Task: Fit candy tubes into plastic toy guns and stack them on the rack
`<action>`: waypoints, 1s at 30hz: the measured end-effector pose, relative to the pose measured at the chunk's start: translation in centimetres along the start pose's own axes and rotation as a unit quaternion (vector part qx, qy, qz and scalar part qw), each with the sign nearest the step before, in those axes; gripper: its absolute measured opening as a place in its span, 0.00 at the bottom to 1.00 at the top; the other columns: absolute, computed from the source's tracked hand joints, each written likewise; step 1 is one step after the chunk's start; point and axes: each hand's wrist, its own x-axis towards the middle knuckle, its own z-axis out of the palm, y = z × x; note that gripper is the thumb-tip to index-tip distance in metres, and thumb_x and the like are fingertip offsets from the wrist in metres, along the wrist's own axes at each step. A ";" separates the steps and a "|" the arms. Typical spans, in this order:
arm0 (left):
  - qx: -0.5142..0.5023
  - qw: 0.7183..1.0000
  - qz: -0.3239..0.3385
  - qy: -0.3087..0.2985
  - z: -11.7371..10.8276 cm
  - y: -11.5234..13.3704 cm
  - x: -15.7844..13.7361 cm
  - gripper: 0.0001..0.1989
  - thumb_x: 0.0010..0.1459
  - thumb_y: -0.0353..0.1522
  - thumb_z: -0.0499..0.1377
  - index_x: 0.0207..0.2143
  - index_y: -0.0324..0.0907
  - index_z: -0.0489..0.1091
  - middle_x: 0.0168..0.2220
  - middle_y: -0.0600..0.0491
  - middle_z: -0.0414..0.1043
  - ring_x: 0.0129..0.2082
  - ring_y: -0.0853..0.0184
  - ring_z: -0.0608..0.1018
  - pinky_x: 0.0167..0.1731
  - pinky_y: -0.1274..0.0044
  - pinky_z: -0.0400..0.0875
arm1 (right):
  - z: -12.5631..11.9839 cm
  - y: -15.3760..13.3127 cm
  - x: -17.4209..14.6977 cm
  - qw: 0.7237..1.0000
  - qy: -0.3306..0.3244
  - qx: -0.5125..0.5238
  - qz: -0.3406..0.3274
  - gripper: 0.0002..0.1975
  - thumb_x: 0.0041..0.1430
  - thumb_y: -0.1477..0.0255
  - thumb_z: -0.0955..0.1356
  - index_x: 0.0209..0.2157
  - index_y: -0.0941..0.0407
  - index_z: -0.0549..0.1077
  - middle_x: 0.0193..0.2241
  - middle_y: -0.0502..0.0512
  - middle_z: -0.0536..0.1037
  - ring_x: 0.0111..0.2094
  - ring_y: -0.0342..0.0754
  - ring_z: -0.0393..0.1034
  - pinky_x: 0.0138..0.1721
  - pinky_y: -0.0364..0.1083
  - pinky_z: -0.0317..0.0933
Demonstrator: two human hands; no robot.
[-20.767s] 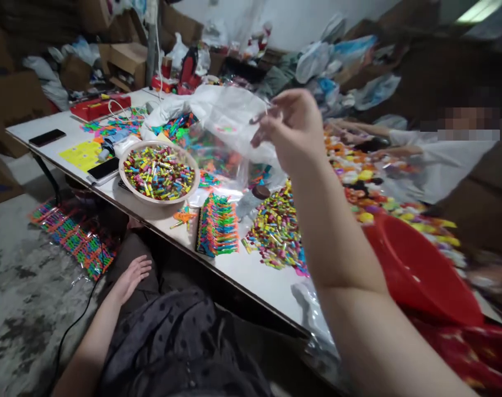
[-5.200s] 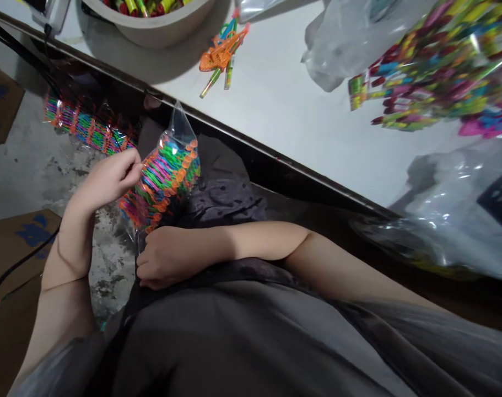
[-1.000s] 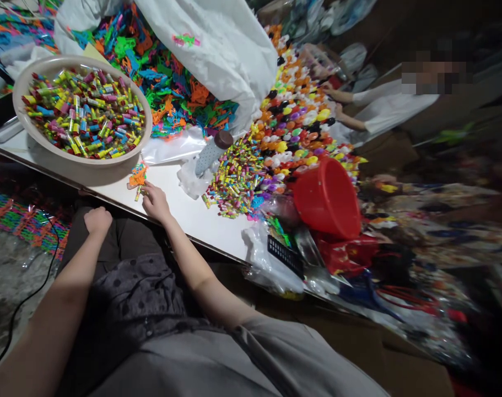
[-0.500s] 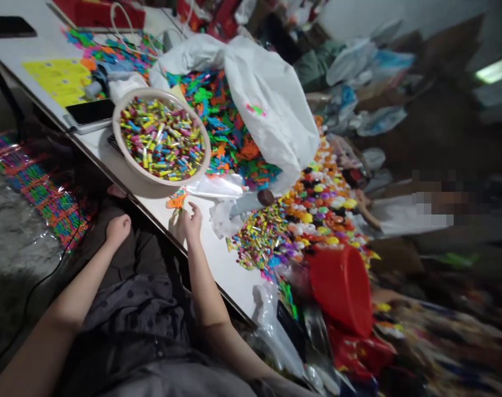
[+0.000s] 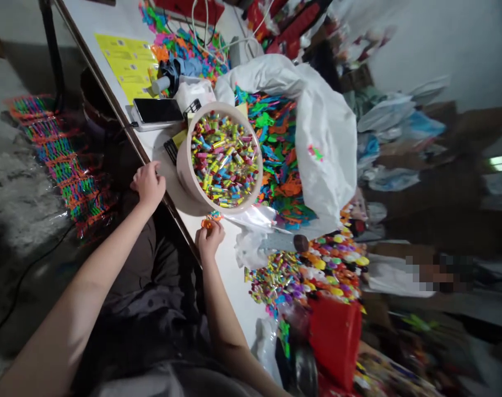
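Observation:
My left hand (image 5: pixel 149 186) is at the table's near edge, left of the tub, with fingers loosely bent and apart; nothing shows in it. In front of the tub, my right hand (image 5: pixel 211 238) has its fingers curled around a small orange plastic piece (image 5: pixel 209 223) on the table. Part of that piece is hidden by the fingers. Close by stands a pale round tub (image 5: pixel 183 165) full of small yellow, blue, pink and red capsule-like pieces. Behind it, a white sack (image 5: pixel 329 132) lies open, holding many flat green, blue and orange plastic figures.
A phone (image 5: pixel 157 110) and yellow printed sheets (image 5: pixel 127 66) lie left of the tub. To the right are a grey cylinder with a dark end (image 5: pixel 281 242), a heap of capsule-like pieces (image 5: pixel 271 275) and a red bucket (image 5: pixel 333 336). Bundled colourful packs (image 5: pixel 64 160) lie on the floor.
My left hand has risen from my lap to the table edge, its fingers loosening. My right hand has closed in on the orange piece. The camera view has shifted left.

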 end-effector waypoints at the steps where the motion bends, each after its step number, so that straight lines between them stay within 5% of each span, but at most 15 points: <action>1: 0.013 1.000 0.010 -0.007 0.4 0.8 1.6 0.21 0.54 0.26 0.51 0.51 0.45 0.63 0.48 0.47 0.70 0.53 0.55 0.66 0.55 0.62 0.57 | 0.1 0.1 0.0 1.000 -0.002 -0.013 0.001 0.17 0.49 0.71 0.60 0.41 0.60 0.70 0.46 0.66 0.70 0.50 0.55 0.62 0.55 0.58 0.55; 7: 0.068 0.995 0.022 -0.068 3.6 3.6 6.4 0.18 0.60 0.31 0.49 0.51 0.47 0.67 0.53 0.42 0.65 0.58 0.50 0.59 0.56 0.56 0.50 | 0.2 0.4 -0.3 0.999 -0.012 -0.045 -0.010 0.15 0.50 0.72 0.60 0.39 0.59 0.71 0.47 0.65 0.69 0.50 0.57 0.62 0.53 0.60 0.56; 15: 0.047 0.999 0.000 -0.022 4.8 3.3 6.4 0.17 0.63 0.30 0.44 0.46 0.46 0.69 0.48 0.45 0.67 0.53 0.55 0.64 0.56 0.61 0.52 | -0.1 0.3 -0.3 0.999 -0.016 -0.047 -0.007 0.13 0.49 0.72 0.60 0.37 0.58 0.71 0.47 0.65 0.69 0.50 0.57 0.62 0.52 0.61 0.55; 23: 0.059 0.997 0.005 -0.048 4.7 3.6 6.4 0.17 0.64 0.31 0.41 0.46 0.40 0.67 0.47 0.40 0.66 0.53 0.54 0.63 0.56 0.59 0.51 | -0.6 -0.3 -0.3 0.999 -0.020 -0.025 0.016 0.13 0.49 0.71 0.61 0.36 0.59 0.71 0.47 0.66 0.69 0.50 0.57 0.63 0.53 0.61 0.55; 27: 0.055 0.997 0.010 -0.048 5.0 3.6 6.2 0.17 0.65 0.31 0.41 0.48 0.39 0.66 0.48 0.39 0.65 0.54 0.53 0.62 0.57 0.58 0.50 | -2.1 -1.6 0.4 0.989 0.018 0.095 0.115 0.12 0.51 0.67 0.61 0.33 0.57 0.70 0.42 0.62 0.73 0.48 0.54 0.66 0.53 0.59 0.58; 30: 0.064 0.997 0.015 -0.035 5.4 3.6 6.2 0.17 0.65 0.32 0.42 0.48 0.39 0.66 0.48 0.40 0.66 0.54 0.54 0.63 0.56 0.59 0.52 | -3.5 -2.8 2.3 0.950 0.069 0.206 0.223 0.13 0.53 0.64 0.59 0.32 0.56 0.68 0.38 0.59 0.73 0.43 0.51 0.70 0.47 0.55 0.63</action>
